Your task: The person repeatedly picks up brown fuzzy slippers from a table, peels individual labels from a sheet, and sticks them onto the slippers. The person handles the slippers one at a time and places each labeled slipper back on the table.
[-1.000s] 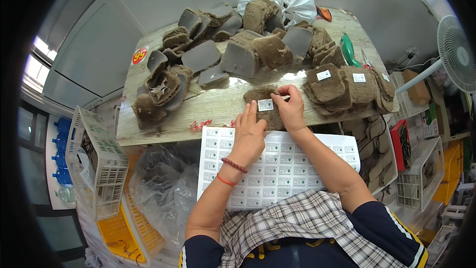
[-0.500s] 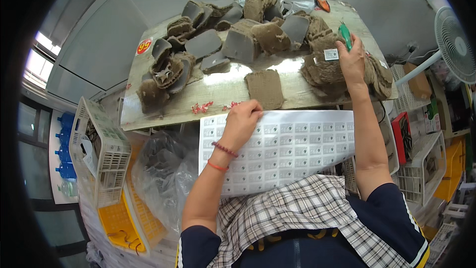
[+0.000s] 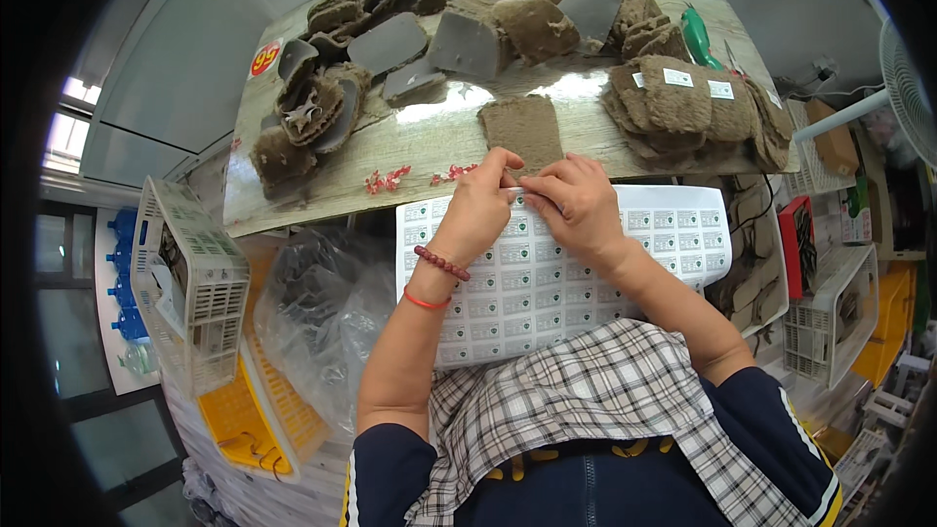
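Back from the labelled stack, the person's bare right hand (image 3: pixel 578 203) now meets the bare left hand (image 3: pixel 478 203); half a second ago it was setting a labelled pad onto that stack, where the pad now lies. The pale wood-grain table (image 3: pixel 410 168) spans the upper middle of the view. Across the person's lap spreads a large white paper sheet of small printed labels (image 3: pixel 673 234), its top edge along the table's near edge. At the table's far side sprawls a heap of fuzzy brown, grey-backed pads (image 3: pixel 468 47), some face up, some curled. To the right stands the overlapping stack of fuzzy brown labelled pads (image 3: pixel 673 107), with white rectangular labels on several. One square fuzzy brown pad (image 3: pixel 520 125) lies flat and unlabelled on the table, just beyond the hands. The left hand, fingers curled, pinches the sheet's top edge; the right hand is bent inward, its thumb and forefinger beside the left fingertips, though the fingers hide whether it grips anything. Behind the stack lies a green-handled tool (image 3: pixel 695 36). A dark red bead bracelet (image 3: pixel 442 263) and a thin orange-red band (image 3: pixel 427 303) circle the left wrist.
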### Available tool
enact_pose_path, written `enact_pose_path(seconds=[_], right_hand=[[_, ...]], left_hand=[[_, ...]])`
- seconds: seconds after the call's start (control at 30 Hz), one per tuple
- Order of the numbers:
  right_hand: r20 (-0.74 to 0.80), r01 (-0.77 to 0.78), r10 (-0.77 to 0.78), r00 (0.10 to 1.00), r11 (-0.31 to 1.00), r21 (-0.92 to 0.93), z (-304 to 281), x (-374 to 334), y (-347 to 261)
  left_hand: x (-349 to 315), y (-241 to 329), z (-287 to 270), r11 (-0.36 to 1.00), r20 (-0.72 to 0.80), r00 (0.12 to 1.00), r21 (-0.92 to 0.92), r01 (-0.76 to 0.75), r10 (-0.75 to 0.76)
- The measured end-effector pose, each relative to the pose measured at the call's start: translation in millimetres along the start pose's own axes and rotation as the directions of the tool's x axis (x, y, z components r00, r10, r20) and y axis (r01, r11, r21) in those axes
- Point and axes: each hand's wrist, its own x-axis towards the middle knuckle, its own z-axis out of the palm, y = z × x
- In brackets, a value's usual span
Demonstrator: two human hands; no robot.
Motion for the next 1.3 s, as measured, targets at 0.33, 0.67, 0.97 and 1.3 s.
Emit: enact_pose_path(seconds=[0.33, 0.67, 0.97, 1.3], right_hand=[[-0.139, 0.072, -0.087, 0.986, 0.992, -0.106, 12.4, -4.5, -3.5], [-0.130, 0.053, -0.043, 0.991, 0.996, 0.070, 20.7, -6.8, -1.1], [-0.082, -0.152, 0.199, 0.976, 0.907, 0.392, 12.0, -16.2, -3.2], [0.294, -0.583, 0.529, 0.796, 0.542, 0.605, 18.9, 53.9, 74.4]], left_hand=[[2.2, 2.0, -0.5, 1.000, 0.029, 0.999, 0.008, 0.022, -0.023], [1.7, -2.2, -0.8, 1.000, 0.024, 1.000, 0.029, -0.003, 0.003], [1.5, -12.6, -26.1, 0.982, 0.038, 0.990, 0.138, 0.129, -0.135], [10.4, -20.7, 10.1, 0.819, -0.074, 0.906, 0.462, -0.340, 0.417]])
